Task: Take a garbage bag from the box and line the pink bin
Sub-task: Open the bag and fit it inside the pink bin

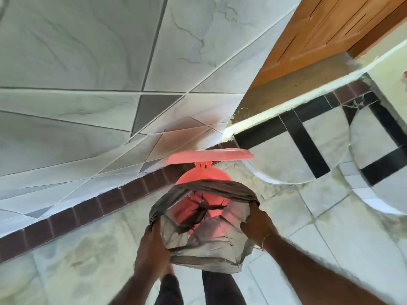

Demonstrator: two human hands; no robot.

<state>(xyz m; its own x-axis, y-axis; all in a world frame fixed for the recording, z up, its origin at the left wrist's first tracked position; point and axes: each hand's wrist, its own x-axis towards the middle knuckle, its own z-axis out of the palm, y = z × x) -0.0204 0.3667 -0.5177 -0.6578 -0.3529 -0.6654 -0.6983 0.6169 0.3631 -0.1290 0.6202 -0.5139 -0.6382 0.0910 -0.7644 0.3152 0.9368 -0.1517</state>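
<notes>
The pink bin [202,176] stands on the tiled floor by the wall, its lid [209,158] tipped up and open behind it. A thin grey garbage bag [211,245] hangs inside the bin, with its mouth stretched over the far rim and spread wide toward me. The pink of the bin shows through the bag's bottom. My left hand [152,245] grips the bag's left edge. My right hand [257,225] grips the right edge. The box is not in view.
A tiled wall [88,62] with a dark brown skirting strip [77,214] runs behind the bin. A wooden door [330,34] and its raised sill [286,106] are at upper right. My legs in dark trousers [222,289] stand just below the bin.
</notes>
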